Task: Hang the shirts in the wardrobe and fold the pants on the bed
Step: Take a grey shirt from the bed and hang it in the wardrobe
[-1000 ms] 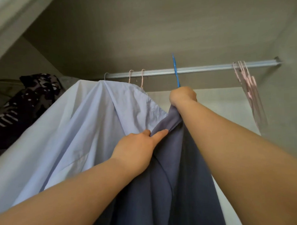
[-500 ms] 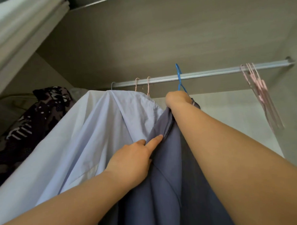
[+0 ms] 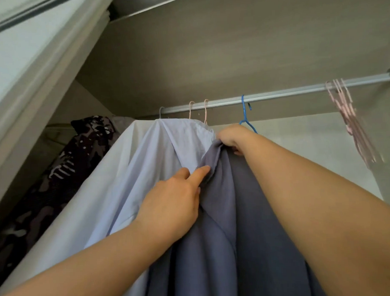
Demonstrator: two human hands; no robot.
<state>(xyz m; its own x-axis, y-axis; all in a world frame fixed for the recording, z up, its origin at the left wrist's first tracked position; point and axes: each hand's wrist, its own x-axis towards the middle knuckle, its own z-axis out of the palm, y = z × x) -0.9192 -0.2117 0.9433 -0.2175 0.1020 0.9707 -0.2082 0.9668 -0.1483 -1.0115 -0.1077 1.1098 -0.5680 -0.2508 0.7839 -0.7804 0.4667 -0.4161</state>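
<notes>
A dark grey-blue shirt [image 3: 237, 224] hangs from a blue hanger [image 3: 245, 114] whose hook sits over the silver wardrobe rail [image 3: 276, 95]. My right hand [image 3: 232, 136] grips the shirt's top at the hanger shoulder. My left hand [image 3: 174, 200] presses against the shirt's left edge lower down, index finger stretched out along the fold. To the left, a pale blue shirt [image 3: 150, 167] and a white shirt [image 3: 81, 220] hang on the same rail, touching the dark one.
Several empty pink hangers [image 3: 349, 118] dangle at the rail's right end. A black patterned garment [image 3: 56, 176] hangs at the far left. A sliding door frame [image 3: 30, 76] runs along the upper left. The rail between the blue hanger and the pink hangers is bare.
The blue hanger's hook went onto the rail. My left hand slid down slightly along the dark shirt's edge. The camera tilted up a little.
</notes>
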